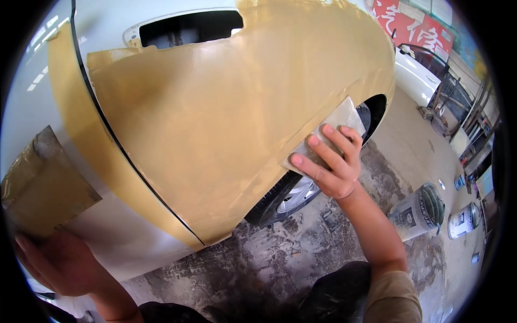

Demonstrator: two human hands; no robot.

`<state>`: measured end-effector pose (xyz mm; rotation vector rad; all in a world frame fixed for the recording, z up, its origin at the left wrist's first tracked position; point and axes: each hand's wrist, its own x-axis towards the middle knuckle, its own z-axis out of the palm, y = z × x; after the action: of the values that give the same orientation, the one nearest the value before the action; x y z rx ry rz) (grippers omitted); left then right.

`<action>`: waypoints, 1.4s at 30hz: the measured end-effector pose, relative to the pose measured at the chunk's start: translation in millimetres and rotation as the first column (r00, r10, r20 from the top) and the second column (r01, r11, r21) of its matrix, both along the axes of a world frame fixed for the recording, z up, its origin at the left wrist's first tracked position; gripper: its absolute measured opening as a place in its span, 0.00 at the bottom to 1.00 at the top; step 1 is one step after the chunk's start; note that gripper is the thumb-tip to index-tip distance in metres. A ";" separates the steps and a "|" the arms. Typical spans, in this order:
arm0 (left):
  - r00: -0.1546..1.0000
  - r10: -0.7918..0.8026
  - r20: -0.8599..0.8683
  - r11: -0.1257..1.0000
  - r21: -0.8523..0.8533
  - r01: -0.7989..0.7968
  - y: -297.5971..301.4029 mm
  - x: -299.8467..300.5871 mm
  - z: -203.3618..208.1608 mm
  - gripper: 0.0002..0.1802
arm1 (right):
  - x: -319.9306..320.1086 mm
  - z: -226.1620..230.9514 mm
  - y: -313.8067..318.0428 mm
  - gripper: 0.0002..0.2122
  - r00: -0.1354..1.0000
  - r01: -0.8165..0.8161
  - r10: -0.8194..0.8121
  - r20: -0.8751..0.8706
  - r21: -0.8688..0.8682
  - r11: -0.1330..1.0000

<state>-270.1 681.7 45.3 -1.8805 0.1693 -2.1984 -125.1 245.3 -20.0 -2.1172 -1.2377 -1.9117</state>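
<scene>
My right hand (331,161) presses a flat, pale sanding pad (344,116) against the car panel along the wheel arch, its fingers spread over the pad and the thumb hidden. Tan filler (199,118) coats most of this panel. At the lower left, my left hand (59,261) is in shadow with its fingers stretched out beside the white bodywork. Just above it, a creased brown sheet (51,185), perhaps sandpaper, lies on the white panel (156,253). Whether the fingers touch the sheet I cannot tell.
A dark rectangular opening (188,29) is cut in the upper panel. Below the arch sits the wheel (296,196). Two paint buckets (412,215) stand on the stained floor (242,274) at right. Farther back are a detached white car door (417,78) and a red sign (414,27).
</scene>
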 end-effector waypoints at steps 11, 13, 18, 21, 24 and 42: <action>0.561 -0.815 0.142 0.497 -0.325 0.804 -18.2 12.0 4.0 0.21 | -56.8 27.8 12.0 0.15 0.994 0.068 -0.075 -0.080 -0.083 0.994; 0.199 -0.936 0.289 0.058 -0.432 0.900 -33.6 7.9 14.6 0.19 | -64.4 44.1 39.4 0.16 0.993 0.056 -0.060 -0.097 -0.042 0.998; 0.014 -0.975 0.220 -0.082 -0.422 0.903 -37.7 6.8 18.9 0.18 | -78.9 85.4 104.3 0.23 0.985 0.080 -0.054 -0.163 0.156 0.985; 0.020 -0.967 0.253 -0.095 -0.433 0.897 -38.0 3.7 17.7 0.18 | -89.5 96.5 130.9 0.24 0.966 0.086 -0.019 -0.258 0.252 0.964; -0.005 -0.949 0.315 -0.138 -0.401 0.906 -34.9 1.6 12.9 0.19 | -98.9 105.8 128.2 0.21 0.969 0.055 0.000 -0.245 0.216 0.975; 0.137 -0.980 0.143 0.049 -0.494 0.868 -11.2 -14.9 -2.7 0.24 | -17.0 229.2 112.1 0.16 0.966 -0.130 0.249 0.064 -0.711 0.691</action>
<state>-285.0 670.5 42.7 -2.8267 1.5245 -2.9087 -142.1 357.4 209.2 -1.9730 -2.4434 -1.6915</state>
